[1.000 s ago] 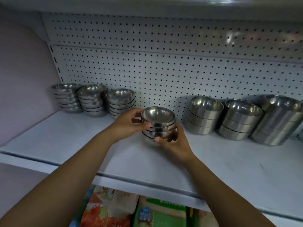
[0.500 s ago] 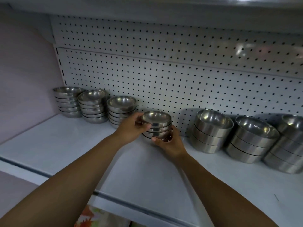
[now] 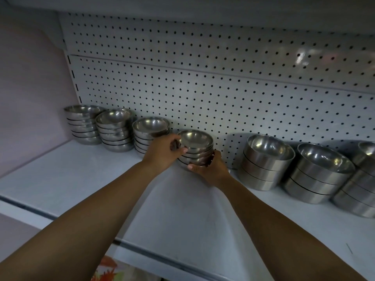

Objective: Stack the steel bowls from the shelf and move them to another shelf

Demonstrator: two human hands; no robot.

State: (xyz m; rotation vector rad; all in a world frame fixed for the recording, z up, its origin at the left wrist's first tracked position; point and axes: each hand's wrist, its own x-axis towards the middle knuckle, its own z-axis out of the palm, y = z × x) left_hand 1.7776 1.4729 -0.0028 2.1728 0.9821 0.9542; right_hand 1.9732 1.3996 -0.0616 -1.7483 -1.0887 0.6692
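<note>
Steel bowls (image 3: 195,147), stacked, are gripped on both sides by the left hand (image 3: 162,152) and right hand (image 3: 211,169). They have been carried deeper onto the shelf (image 3: 60,179), just beside the other stacks (image 3: 151,130). Set-down is judged near.

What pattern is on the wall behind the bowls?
Rows of small black dots on the white back panel, in the head view.
</note>
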